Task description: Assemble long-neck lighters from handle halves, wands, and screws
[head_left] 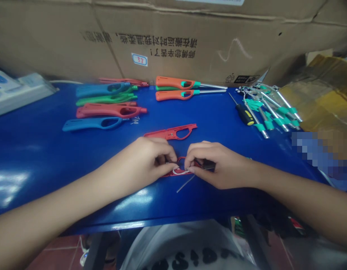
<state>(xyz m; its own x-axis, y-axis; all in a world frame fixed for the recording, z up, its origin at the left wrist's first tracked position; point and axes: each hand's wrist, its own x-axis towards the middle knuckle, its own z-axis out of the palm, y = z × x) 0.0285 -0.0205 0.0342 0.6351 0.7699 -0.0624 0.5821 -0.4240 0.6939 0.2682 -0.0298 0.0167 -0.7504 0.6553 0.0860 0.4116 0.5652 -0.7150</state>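
Observation:
At the near middle of the table, my left hand and my right hand are closed, thumb and fingertips pinched over a red lighter casing half. A looped white wire runs between the two pinches, and each hand seems to grip it. Much of this casing half is hidden under my fingers. From below my right fingertips a thin clear tube slants out toward the table's front edge. Just beyond my hands lies another red casing half, its inside facing up.
Blue, green and red lighter casings lie at the back left, small screws beside them. Two orange lighters with metal barrels rest behind. A screwdriver and several metal barrel assemblies lie right. A large cardboard box borders the back.

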